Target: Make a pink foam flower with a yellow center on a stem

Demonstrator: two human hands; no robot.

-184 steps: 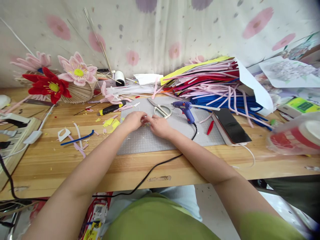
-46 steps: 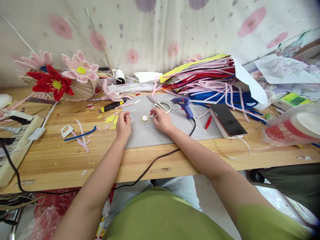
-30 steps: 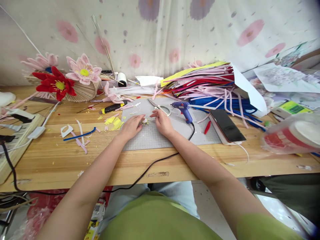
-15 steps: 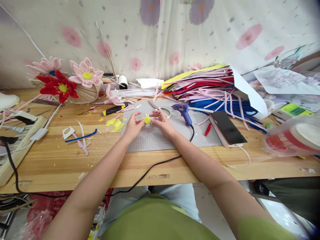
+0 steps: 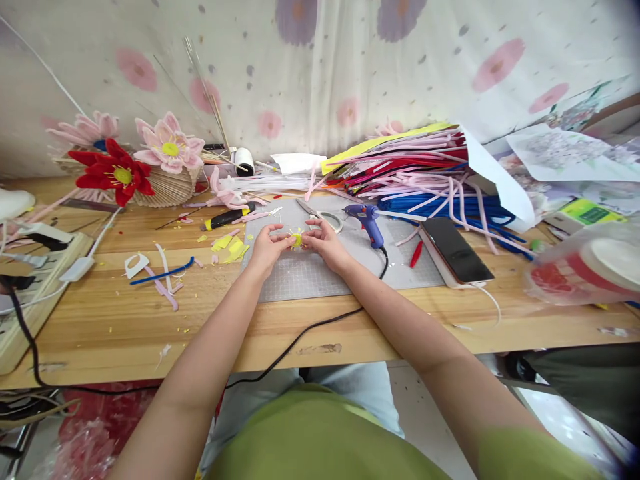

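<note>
Between my two hands is a small yellow flower center (image 5: pixel 297 239) with pale thin stamens sticking out round its rim. My left hand (image 5: pixel 271 248) pinches it from the left with thumb and forefinger. From the right, my right hand (image 5: pixel 324 244) grips its other side with the fingertips. Both hands hover over the grey cutting mat (image 5: pixel 300 287). Just beyond them lie scissors (image 5: pixel 327 220), and to the right a purple glue gun (image 5: pixel 367 223) rests on the mat. Yellow scraps (image 5: pixel 235 248) are scattered left of my left hand.
Red and pink fuzzy flowers (image 5: pixel 123 175) stand at the back left near a black-and-yellow cutter (image 5: pixel 227 217). Bundles of pipe cleaners (image 5: pixel 405 170) fill the back right. A phone (image 5: pixel 457 250) and a bagged cup (image 5: pixel 585 270) sit at right. The black cord (image 5: pixel 300 337) crosses the table's front.
The yellow flower center has turned from facing me to a more tilted position, shifting slightly right. Both hands keep hold of it, and the camera view has shifted a little.
</note>
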